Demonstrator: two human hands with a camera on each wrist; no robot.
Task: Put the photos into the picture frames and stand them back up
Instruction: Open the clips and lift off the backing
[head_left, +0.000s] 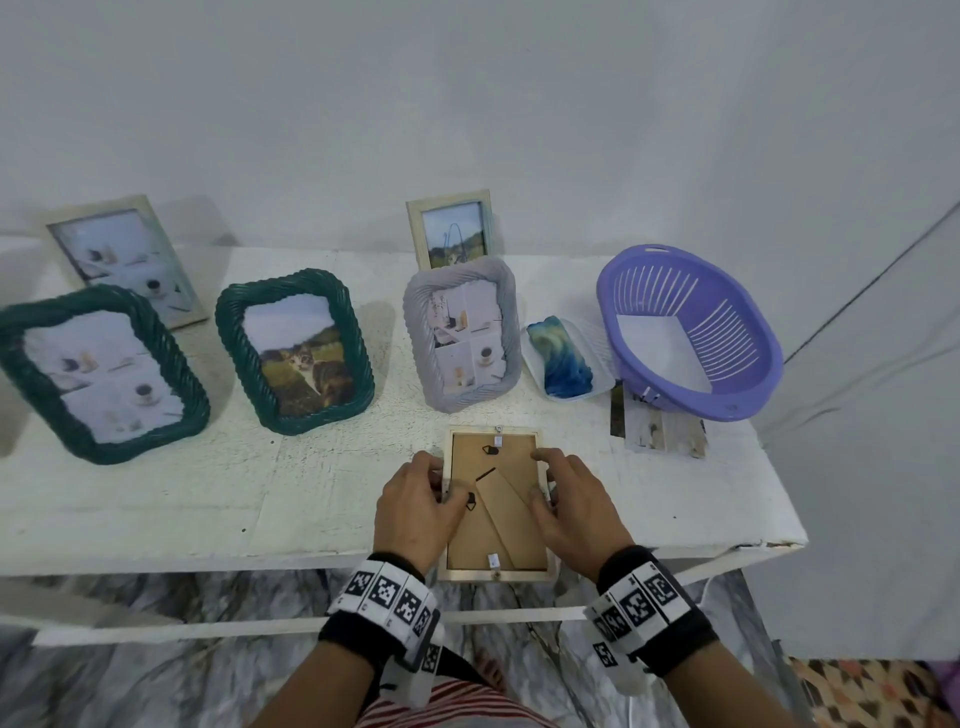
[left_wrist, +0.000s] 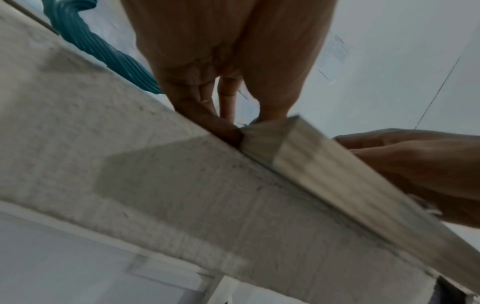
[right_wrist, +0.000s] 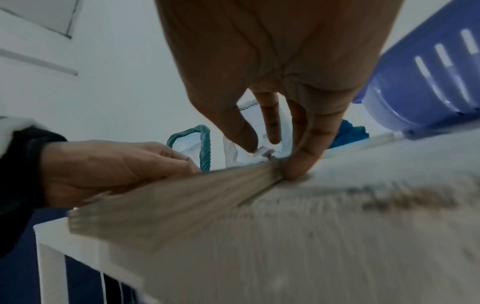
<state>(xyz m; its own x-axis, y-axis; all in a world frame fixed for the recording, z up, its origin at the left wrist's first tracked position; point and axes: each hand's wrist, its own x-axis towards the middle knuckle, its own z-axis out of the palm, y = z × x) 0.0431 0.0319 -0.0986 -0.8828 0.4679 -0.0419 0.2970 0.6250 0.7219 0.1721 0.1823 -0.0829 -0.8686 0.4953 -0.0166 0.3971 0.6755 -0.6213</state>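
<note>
A plain room in a home. Framed photos (head_left: 295, 347) and a purple basket (head_left: 691, 332) crowd a white table (head_left: 156, 499); marble-patterned floor (head_left: 156, 680) at the bottom.

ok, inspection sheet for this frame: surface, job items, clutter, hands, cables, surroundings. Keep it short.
Surface: white table, rough, speckled paint.
Job's things: wooden frame lies face down at the near edge, cardboard back and folded stand showing. Five frames stand behind it with pictures in: two green rope frames, a grey rope frame, two pale wooden ones. Loose photos lie under the purple basket.
Clutter: blue sponge in a clear tray.
Hands: left hand and right hand grip the frame's two long sides, fingertips on the backing.
Cables: nothing seen.
Surroundings: white wall, marbled floor.
</note>
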